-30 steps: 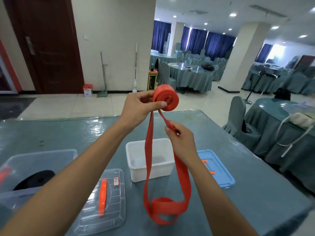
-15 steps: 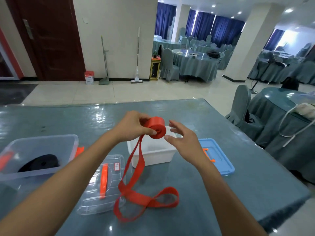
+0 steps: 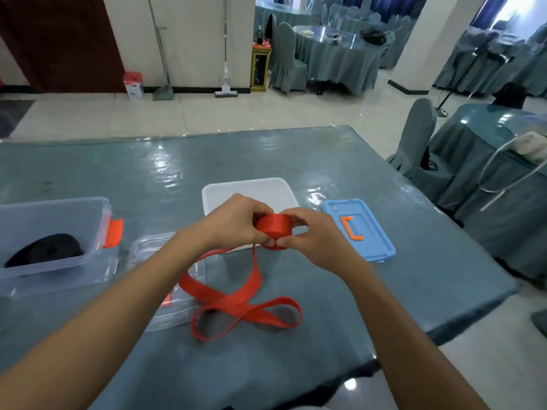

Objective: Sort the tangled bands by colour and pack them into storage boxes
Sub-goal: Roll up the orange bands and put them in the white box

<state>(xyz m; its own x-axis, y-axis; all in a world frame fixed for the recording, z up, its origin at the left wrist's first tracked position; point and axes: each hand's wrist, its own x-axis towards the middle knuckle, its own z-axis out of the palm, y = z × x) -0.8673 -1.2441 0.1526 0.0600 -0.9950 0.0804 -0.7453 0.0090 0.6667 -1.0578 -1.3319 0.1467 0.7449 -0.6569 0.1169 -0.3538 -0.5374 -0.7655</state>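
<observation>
A red band roll (image 3: 274,229) sits flat between both hands, just above the near rim of the white box (image 3: 248,190). My left hand (image 3: 233,221) grips its left side and my right hand (image 3: 313,235) pinches its right side and lower edge. The band's loose tail (image 3: 236,303) hangs from the roll and lies in crossed loops on the table. A rolled black band (image 3: 47,253) lies inside the clear box (image 3: 59,270) at the left.
A clear lid (image 3: 154,255) with an orange handle lies under part of the red tail. A blue lid (image 3: 359,229) lies right of the white box. The table's right edge drops off toward covered chairs and round tables.
Both hands came down from in front of my face to just above the white box. My right hand let go of the tail and took hold of the roll. The tail settled onto the table.
</observation>
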